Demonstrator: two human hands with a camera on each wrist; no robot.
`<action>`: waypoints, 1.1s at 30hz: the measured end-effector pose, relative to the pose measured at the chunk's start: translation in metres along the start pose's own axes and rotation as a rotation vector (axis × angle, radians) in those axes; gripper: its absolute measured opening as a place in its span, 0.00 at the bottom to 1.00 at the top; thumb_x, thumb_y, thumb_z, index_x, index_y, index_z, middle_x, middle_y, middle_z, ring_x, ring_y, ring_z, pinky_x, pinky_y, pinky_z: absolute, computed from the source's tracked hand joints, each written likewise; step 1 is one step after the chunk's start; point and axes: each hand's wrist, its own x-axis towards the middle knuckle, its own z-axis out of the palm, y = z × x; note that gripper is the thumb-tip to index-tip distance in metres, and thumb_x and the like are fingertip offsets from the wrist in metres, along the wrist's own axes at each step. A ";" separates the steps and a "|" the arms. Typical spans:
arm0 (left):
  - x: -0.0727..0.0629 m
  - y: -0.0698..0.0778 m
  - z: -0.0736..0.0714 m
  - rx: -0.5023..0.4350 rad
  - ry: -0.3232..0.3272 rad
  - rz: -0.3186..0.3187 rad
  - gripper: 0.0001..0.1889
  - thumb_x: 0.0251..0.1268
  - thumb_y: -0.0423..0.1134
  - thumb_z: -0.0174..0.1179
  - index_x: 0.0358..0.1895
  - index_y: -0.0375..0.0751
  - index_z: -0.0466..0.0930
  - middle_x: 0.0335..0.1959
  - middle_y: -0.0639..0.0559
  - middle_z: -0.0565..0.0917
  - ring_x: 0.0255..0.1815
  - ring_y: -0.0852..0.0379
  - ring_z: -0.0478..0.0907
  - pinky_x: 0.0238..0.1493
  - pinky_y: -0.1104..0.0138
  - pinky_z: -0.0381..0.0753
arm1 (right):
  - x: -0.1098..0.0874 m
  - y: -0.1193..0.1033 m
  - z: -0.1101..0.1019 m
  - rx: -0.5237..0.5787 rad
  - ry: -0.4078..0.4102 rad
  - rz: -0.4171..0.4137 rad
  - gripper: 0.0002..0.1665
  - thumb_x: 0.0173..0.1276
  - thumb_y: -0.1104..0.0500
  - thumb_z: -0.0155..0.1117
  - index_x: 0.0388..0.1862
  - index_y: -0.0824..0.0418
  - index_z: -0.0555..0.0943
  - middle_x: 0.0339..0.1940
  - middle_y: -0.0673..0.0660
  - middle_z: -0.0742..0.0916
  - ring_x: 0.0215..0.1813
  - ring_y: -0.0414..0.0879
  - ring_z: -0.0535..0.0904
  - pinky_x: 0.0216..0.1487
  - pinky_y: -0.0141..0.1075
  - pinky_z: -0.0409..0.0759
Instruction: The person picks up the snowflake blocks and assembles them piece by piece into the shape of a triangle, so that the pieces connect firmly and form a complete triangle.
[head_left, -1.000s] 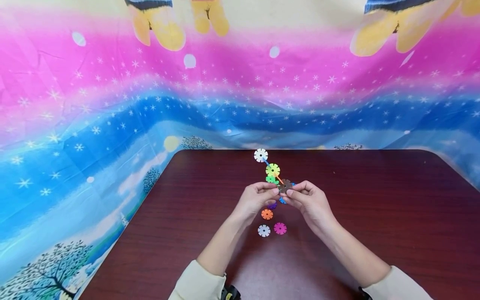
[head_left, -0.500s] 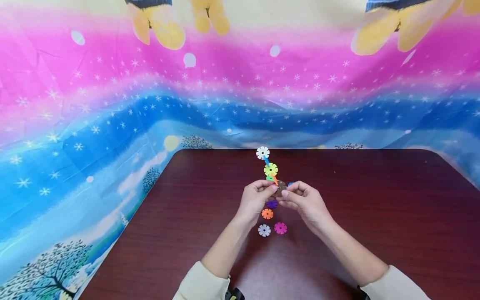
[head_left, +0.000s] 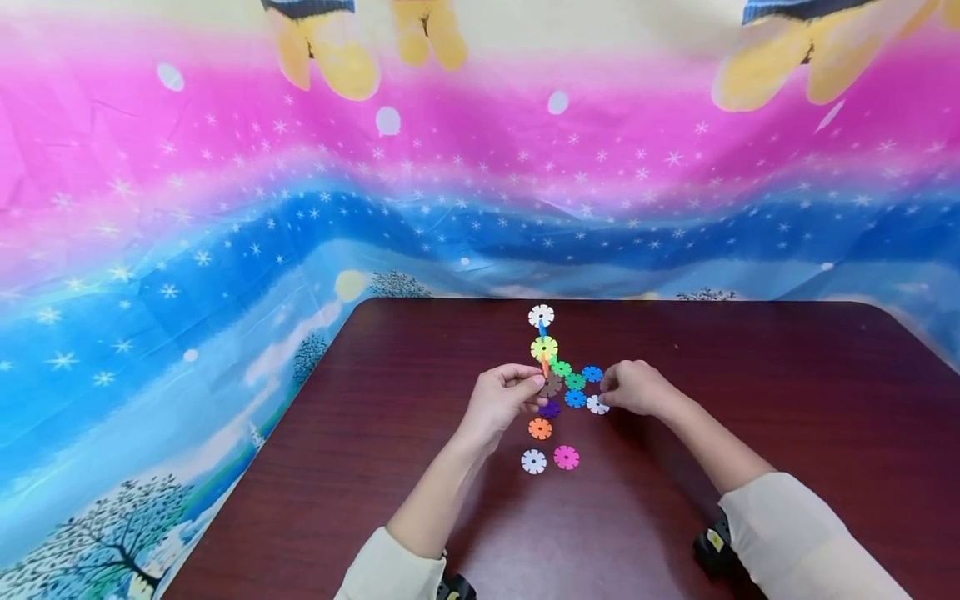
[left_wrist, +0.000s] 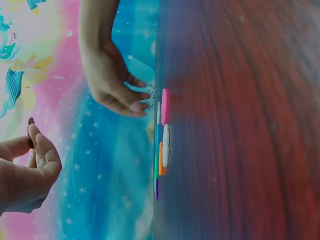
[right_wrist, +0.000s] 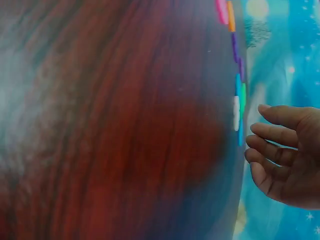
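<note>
My left hand (head_left: 502, 402) pinches the brown notched plastic disc (head_left: 552, 384) at one end of a joined chain. From it the chain runs away through an orange disc (head_left: 545, 366) seen edge-on, a yellow disc (head_left: 543, 348), a blue disc (head_left: 542, 330) edge-on and a white disc (head_left: 541, 316) at the far end. In the left wrist view, the brown disc (left_wrist: 31, 132) shows edge-on between thumb and fingers, above the table. My right hand (head_left: 637, 387) holds nothing; in the right wrist view its thumb and fingers (right_wrist: 275, 134) are apart. Its fingertips are right by a loose white disc (head_left: 597, 404).
Loose notched discs lie on the dark red table (head_left: 750, 433): green (head_left: 575, 381), blue (head_left: 575, 399), purple (head_left: 550, 409), orange (head_left: 540, 428), pink (head_left: 566, 457) and another white one (head_left: 533, 462). A patterned cloth (head_left: 480, 167) hangs behind the table.
My right hand has let go of the brown disc and moved right, toward the loose discs. The left hand keeps the chain, which now points more straight away.
</note>
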 end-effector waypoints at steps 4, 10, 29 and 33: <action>-0.001 0.002 -0.003 0.000 0.000 -0.007 0.10 0.61 0.29 0.58 0.43 0.24 0.78 0.30 0.43 0.84 0.24 0.59 0.80 0.34 0.65 0.82 | 0.003 0.002 0.007 -0.057 -0.073 0.011 0.18 0.55 0.60 0.70 0.42 0.67 0.82 0.32 0.55 0.82 0.33 0.47 0.73 0.34 0.39 0.77; -0.001 0.002 -0.005 0.000 -0.003 -0.009 0.10 0.60 0.29 0.59 0.42 0.24 0.79 0.29 0.45 0.83 0.23 0.60 0.80 0.33 0.65 0.81 | 0.004 0.002 0.015 -0.071 -0.049 0.019 0.13 0.53 0.61 0.72 0.36 0.64 0.80 0.30 0.54 0.79 0.32 0.48 0.71 0.32 0.39 0.75; 0.001 0.001 -0.008 0.023 0.007 -0.035 0.10 0.60 0.29 0.60 0.42 0.25 0.80 0.29 0.44 0.83 0.23 0.60 0.79 0.36 0.61 0.82 | -0.024 -0.009 0.010 0.215 0.275 -0.077 0.07 0.58 0.69 0.65 0.31 0.61 0.76 0.26 0.52 0.80 0.29 0.46 0.75 0.31 0.37 0.77; 0.002 -0.001 -0.009 0.024 0.016 -0.038 0.10 0.60 0.29 0.60 0.42 0.24 0.80 0.29 0.44 0.84 0.22 0.60 0.80 0.34 0.62 0.82 | -0.033 -0.018 0.010 0.317 0.341 -0.124 0.07 0.59 0.67 0.65 0.32 0.60 0.76 0.27 0.52 0.80 0.31 0.46 0.76 0.32 0.37 0.77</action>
